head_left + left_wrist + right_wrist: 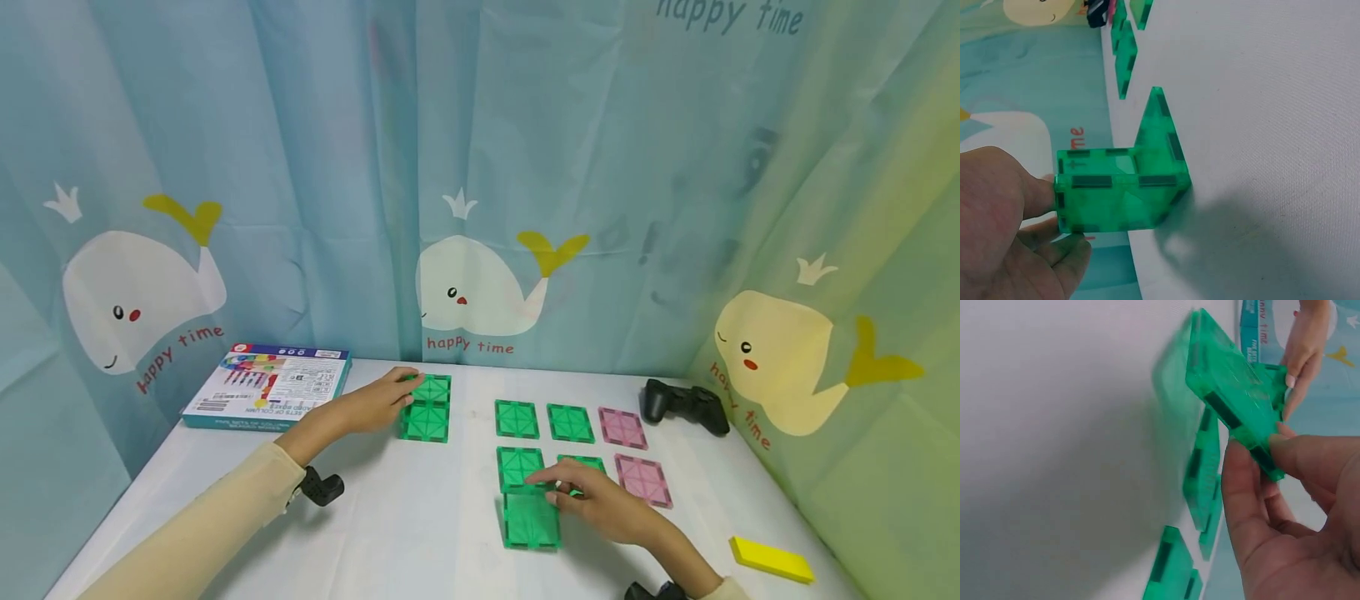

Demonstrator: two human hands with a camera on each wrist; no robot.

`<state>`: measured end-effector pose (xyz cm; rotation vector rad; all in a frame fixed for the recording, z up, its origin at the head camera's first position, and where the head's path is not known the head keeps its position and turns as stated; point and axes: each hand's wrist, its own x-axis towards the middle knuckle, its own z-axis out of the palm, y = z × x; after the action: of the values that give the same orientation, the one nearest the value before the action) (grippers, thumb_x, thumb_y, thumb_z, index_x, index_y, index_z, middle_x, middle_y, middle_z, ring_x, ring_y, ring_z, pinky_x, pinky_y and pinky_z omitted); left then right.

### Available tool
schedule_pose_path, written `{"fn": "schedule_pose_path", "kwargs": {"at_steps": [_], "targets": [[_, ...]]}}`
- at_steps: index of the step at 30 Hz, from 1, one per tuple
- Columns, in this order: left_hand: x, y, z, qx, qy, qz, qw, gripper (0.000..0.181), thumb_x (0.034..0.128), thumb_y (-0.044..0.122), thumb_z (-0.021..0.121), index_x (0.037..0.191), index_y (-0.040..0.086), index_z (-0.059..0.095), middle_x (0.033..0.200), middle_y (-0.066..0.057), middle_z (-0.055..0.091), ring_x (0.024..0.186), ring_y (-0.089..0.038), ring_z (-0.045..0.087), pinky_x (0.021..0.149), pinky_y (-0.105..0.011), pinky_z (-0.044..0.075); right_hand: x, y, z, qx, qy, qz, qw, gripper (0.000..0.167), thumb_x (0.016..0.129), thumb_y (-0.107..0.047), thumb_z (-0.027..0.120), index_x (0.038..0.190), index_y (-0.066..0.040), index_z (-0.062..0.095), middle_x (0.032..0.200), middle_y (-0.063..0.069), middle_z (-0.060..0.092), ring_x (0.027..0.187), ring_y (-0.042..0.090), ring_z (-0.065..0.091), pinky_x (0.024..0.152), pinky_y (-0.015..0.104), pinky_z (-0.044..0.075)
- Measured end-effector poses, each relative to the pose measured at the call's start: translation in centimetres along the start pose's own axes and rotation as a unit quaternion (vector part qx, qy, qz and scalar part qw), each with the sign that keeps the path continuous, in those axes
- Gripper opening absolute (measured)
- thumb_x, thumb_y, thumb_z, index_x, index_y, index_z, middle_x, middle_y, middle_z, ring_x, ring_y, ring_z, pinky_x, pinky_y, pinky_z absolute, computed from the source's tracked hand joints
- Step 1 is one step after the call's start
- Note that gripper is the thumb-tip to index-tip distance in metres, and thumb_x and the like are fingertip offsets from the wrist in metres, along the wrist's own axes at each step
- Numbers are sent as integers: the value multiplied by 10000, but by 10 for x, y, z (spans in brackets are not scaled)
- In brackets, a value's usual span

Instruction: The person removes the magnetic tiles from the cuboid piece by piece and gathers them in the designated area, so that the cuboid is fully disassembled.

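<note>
My left hand (378, 402) pinches the left side of a green tile piece (426, 422) near the back of the table. In the left wrist view, fingers and thumb hold the end of joined green tiles (1124, 203), and one pointed green part rises behind. My right hand (603, 504) pinches the right edge of a square green tile (532, 521), raised above the table just in front of another green tile (520, 468). In the right wrist view the held tile (1225, 375) is tilted, thumb on one face and fingers on the other.
More green tiles (516, 419) and two pink tiles (622, 427) lie in rows on the right. A black game controller (684, 406) sits behind them, a yellow block (771, 559) at the front right. A flat box (268, 387) lies at the back left, before the curtain.
</note>
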<state>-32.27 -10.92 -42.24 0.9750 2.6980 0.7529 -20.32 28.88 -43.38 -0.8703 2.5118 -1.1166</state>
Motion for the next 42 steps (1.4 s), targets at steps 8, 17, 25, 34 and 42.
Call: {"fn": "schedule_pose_path", "kwargs": {"at_steps": [8,17,25,34,42], "targets": [[-1,-1,-1,-46,-8,-4,10000,501,1154,75,366,1622,-84,289,1671,-310,228,1556,-448,290,1227,-586,338,-1,2,15,-409,218,135,9988,332,1052,-88,647,1376,-138,699,1016,7,587,873,42,506,733,223,490],[-3,0,-3,-13,0,-8,10000,507,1156,84,367,1627,-81,278,1675,-304,227,1556,-446,293,1227,-585,338,0,1,27,-678,165,179,9974,373,1031,-9,648,1355,-180,715,1076,-23,607,907,10,512,765,220,509],[-4,0,-2,-32,46,11,10000,507,1154,84,375,1627,-76,286,1676,-310,221,1556,-452,289,1225,-589,340,3,3,33,-1028,253,-147,9943,340,1008,37,659,1277,-152,746,1072,-5,597,891,14,525,753,240,522],[-6,-1,2,-193,351,-244,9989,538,1158,154,411,1640,-47,282,1678,-293,246,1565,-437,289,1246,-582,315,12,-14,25,-1592,54,39,9872,284,1012,6,671,1243,-139,751,1067,-2,577,882,33,529,761,258,533],[-5,0,4,-511,457,-655,9955,577,1154,193,434,1621,-94,252,1646,-316,340,1554,-452,312,1260,-592,284,70,-35,7,-2192,689,-451,9722,313,1032,-134,705,1336,-63,675,1148,105,650,951,201,643,764,295,578]]}}
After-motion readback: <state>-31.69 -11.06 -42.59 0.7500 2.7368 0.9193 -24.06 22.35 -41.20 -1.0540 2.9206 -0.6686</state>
